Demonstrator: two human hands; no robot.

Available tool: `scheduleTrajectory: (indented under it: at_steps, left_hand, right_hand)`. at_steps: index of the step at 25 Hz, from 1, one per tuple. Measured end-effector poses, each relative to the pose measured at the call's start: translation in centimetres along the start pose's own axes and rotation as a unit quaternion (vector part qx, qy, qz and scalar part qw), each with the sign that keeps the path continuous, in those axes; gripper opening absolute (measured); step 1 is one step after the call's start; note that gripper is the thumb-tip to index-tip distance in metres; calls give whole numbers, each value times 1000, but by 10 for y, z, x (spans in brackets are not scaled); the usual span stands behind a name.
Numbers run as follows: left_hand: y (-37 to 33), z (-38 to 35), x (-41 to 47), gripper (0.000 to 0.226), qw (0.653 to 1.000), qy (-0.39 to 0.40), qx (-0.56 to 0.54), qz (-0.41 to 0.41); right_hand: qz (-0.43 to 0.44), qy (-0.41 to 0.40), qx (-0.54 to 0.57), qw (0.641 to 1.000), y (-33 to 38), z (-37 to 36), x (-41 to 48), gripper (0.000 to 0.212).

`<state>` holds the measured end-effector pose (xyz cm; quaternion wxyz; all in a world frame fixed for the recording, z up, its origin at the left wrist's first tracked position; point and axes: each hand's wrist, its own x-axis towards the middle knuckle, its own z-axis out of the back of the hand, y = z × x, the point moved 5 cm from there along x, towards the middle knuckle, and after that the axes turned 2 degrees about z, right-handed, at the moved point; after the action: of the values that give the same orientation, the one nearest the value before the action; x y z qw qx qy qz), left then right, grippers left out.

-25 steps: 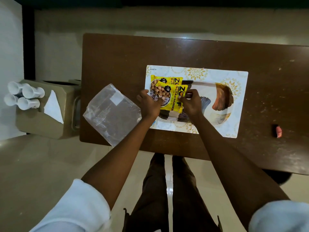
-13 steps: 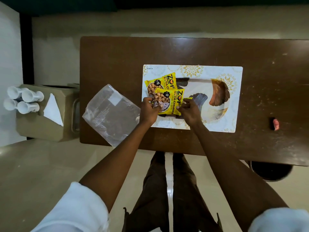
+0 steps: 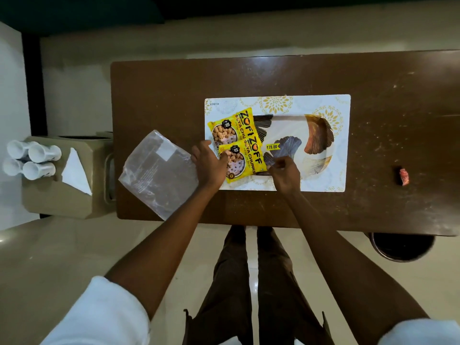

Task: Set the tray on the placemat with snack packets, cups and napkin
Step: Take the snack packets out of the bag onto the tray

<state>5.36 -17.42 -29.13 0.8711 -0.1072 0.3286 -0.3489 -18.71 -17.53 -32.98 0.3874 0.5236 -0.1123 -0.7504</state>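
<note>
A patterned tray (image 3: 286,130) is seen set on a placemat (image 3: 286,103) on a brown table (image 3: 174,95), with two yellow snack packets (image 3: 235,130) laid overlapping on its left end.
The left hand (image 3: 207,163) is held loosely spread, thumb apart, with fingertips (image 3: 223,157) laid against the left edge of the near packet (image 3: 245,161). The right hand (image 3: 286,174) is curled over the tray, just beside that packet's right edge; whether anything is pinched cannot be told. A clear plastic bag (image 3: 156,173) is seen left of the placemat. White cups (image 3: 39,153) and a napkin (image 3: 76,170) are kept on a beige box (image 3: 62,202), well apart from the tray, left of the table.
</note>
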Motion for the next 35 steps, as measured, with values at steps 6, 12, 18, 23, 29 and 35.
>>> scheduleTrajectory:
  at_steps: [6, 12, 18, 23, 29, 35]
  left_hand:
    - [-101, -15, 29, 47, 947, 116, 160, -254]
    - [-122, -33, 80, 57, 929, 146, 269, -210]
    - [-103, -26, 92, 46, 931, 159, 260, -202]
    - [-84, -19, 83, 48, 946, 213, 181, -162]
    - [-58, -2, 46, 19, 967, 232, -55, -92]
    - [6, 1, 19, 28, 907, 162, -363, 140]
  right_hand:
    - [-201, 38, 256, 945, -28, -26, -38, 25]
    - [-291, 47, 353, 888, -18, -68, -49, 18]
    - [-316, 45, 395, 862, -10, -84, -46, 30]
    - [-281, 38, 408, 868, -3, -82, -42, 24]
    - [-232, 10, 389, 892, -1, -57, -23, 20]
    - [-112, -8, 364, 925, 5, -27, -2, 29]
